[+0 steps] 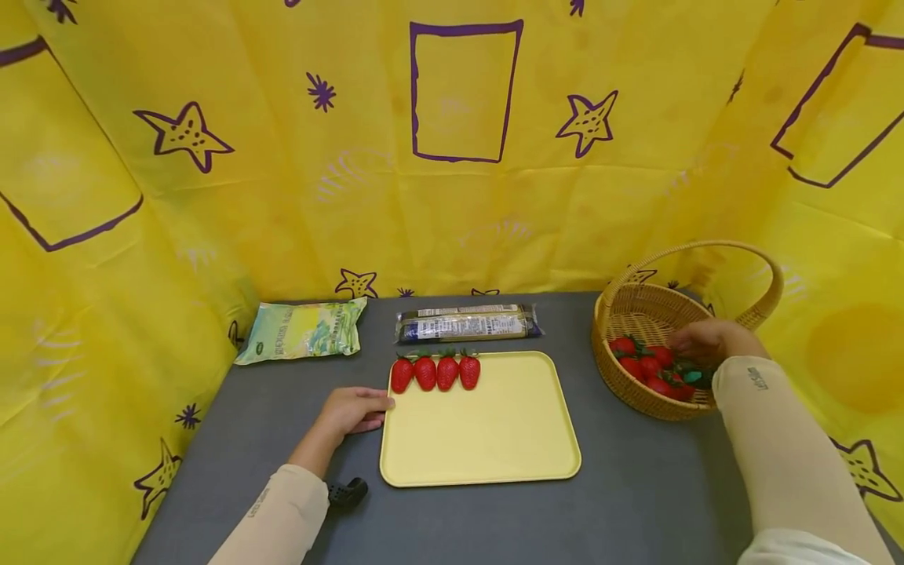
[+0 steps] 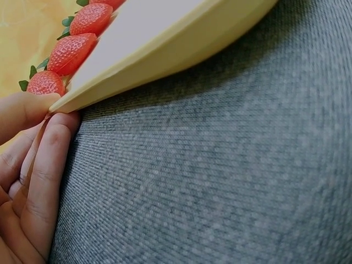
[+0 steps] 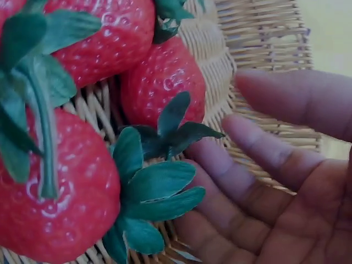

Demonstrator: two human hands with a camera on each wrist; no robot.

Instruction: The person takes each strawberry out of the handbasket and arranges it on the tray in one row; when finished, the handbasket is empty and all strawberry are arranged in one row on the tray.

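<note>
My left hand (image 1: 353, 410) pinches the left edge of a pale yellow tray (image 1: 487, 439); in the left wrist view, the thumb lies on top of the rim and a finger beneath it. Several red strawberries (image 1: 424, 374) stand in a row along the tray's back left edge, leaves toward the back. At the right, my right hand (image 1: 713, 339) reaches into a wicker basket (image 1: 609, 369) that holds more strawberries (image 1: 660, 357). The right wrist view shows its fingers loosely spread beside a strawberry (image 3: 162, 82) and green leaves (image 3: 162, 187), with nothing gripped.
Behind the tray lies a clear plastic package with a printed label (image 1: 469, 322). A pale green and yellow packet (image 1: 302, 329) is at the back left. The basket's tall handle (image 1: 695, 245) arches over it. Yellow patterned cloth (image 1: 466, 212) surrounds the grey table (image 1: 494, 522).
</note>
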